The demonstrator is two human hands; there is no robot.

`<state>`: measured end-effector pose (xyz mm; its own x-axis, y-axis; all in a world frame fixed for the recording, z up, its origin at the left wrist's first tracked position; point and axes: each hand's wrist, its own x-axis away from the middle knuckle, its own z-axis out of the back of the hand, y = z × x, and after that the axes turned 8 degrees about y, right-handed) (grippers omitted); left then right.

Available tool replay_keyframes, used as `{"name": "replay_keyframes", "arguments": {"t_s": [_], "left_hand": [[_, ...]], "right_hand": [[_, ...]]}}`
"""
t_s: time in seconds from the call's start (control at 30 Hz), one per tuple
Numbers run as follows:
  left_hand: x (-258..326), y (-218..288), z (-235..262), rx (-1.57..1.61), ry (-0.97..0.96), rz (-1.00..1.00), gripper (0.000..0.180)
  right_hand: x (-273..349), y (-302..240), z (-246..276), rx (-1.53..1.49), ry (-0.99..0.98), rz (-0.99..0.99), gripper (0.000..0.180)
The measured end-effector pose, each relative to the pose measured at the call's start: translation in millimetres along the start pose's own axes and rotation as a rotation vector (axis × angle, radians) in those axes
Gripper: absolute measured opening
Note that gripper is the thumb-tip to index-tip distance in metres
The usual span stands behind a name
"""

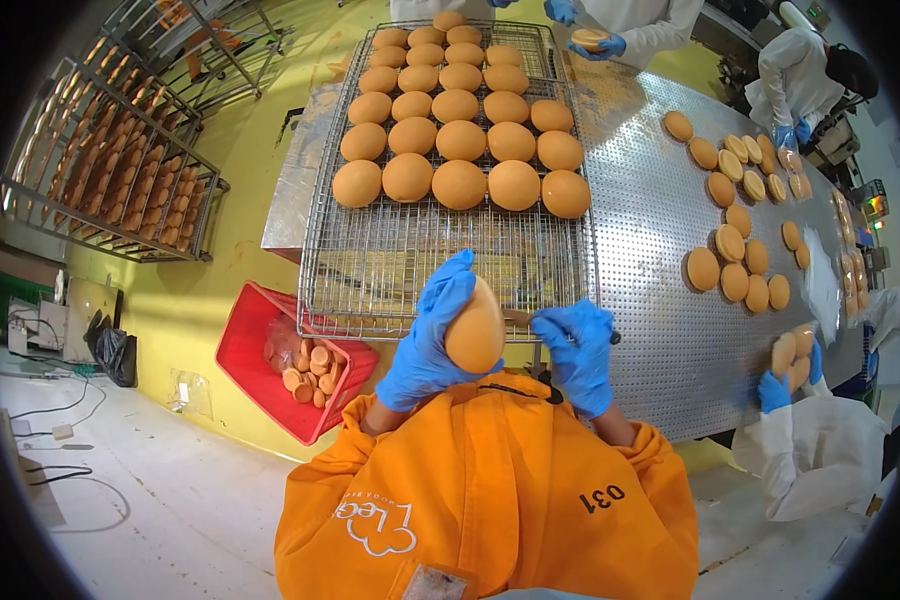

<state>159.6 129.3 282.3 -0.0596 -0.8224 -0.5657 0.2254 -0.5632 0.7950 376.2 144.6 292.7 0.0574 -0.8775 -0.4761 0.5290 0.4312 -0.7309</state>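
From the head camera we see our left hand [425,345] gripping a round bun [475,328] on edge, just before the wire rack [370,270]. Our right hand [577,350] closes on a thin dark tool [610,338]. We judge steady, gentle grip best.

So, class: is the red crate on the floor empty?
No: the red crate holds a bag of round buns, left of the left hand.

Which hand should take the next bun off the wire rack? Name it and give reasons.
Left or right: probably the right hand. It grips only a thin dark tool and sits by the wire rack, while the left hand is wrapped round a bun.
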Motion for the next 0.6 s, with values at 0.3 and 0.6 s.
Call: {"name": "replay_keyframes", "arguments": {"t_s": [0.3,0.6], "left_hand": [[-7,14,-14,1.131,0.074,0.720,0.127],[8,0,-8,1.145,0.054,0.704,0.111]], "right_hand": [[-8,-5,-19,0.161,0.104,0.280,0.022],[-2,-9,-31,-0.048,-0.091,0.197,0.019]]}}
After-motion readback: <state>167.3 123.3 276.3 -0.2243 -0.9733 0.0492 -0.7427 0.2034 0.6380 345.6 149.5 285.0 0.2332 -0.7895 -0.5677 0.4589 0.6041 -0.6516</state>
